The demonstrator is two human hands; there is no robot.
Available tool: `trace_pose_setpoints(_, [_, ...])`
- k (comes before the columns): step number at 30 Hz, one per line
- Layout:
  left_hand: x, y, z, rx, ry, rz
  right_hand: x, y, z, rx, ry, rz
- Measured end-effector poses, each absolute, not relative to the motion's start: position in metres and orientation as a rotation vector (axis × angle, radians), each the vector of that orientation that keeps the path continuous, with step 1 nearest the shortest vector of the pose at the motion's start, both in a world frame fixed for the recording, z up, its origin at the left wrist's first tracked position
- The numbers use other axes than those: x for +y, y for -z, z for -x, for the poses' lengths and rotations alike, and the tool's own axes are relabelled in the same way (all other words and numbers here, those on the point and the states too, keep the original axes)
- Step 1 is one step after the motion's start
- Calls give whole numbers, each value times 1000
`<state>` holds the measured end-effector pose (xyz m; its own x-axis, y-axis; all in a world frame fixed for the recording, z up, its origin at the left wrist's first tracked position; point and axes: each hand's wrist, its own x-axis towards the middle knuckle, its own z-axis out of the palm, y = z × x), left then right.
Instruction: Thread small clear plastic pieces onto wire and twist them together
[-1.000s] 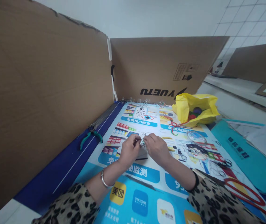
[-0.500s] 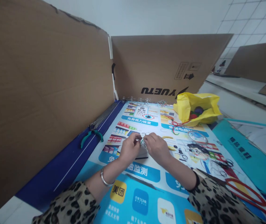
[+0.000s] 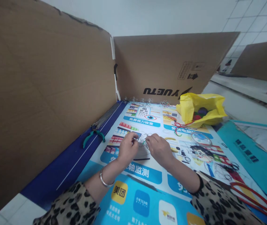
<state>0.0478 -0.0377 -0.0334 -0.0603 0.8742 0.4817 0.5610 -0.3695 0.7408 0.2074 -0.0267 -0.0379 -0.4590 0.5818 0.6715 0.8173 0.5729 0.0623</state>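
Note:
A small tangle of thin silvery wire (image 3: 143, 137) with a bit of green in it stands between my hands, above the printed sheet. My right hand (image 3: 158, 148) pinches its right side between thumb and fingers. Just left of the wire is my left hand (image 3: 128, 148), its thumb and fingertips drawn together; whatever they hold is too fine to make out. Both wrists rest low over the sheet, with a silver bangle (image 3: 104, 178) on the left one.
Pliers with teal handles (image 3: 93, 137) lie at the left by a bundle of straight wires (image 3: 105, 116). Wire shapes (image 3: 147, 101) line the back cardboard wall (image 3: 166, 65). On the right are a yellow bag (image 3: 187, 107) with yarn balls, black scissors (image 3: 231, 167) and red cord (image 3: 253, 190).
My left hand has drawn a little to the left of the wire tangle, widening the gap between my hands. My right hand stays at the wire. The view has shifted slightly.

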Motion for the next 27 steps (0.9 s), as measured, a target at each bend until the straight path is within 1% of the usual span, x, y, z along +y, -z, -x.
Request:
trace_pose_setpoints(4, [-36,35,-43,1519,-1471,-1958,-25,39,-208,-2198,470,1100])
trace_pose_setpoints(8, [-36,36,-39,1524,-1453,-1937,-24,41,-210,-2167,390,1118])
trace_pose_setpoints(14, [-43,37,-36,1349,-1427,-2109,-23,43,-211,-2107,245,1133])
trace_pose_setpoints(16, [-47,38,-36,1360,-1332,-2215,-22,43,-212,-2071,193,1122])
trace_pose_setpoints(21, [-57,42,-40,1527,-944,-2499,-21,44,-214,-2044,83,1102])
trace_pose_setpoints(27, [-65,46,-50,1622,-552,-2535,-21,45,-216,-2049,40,1106])
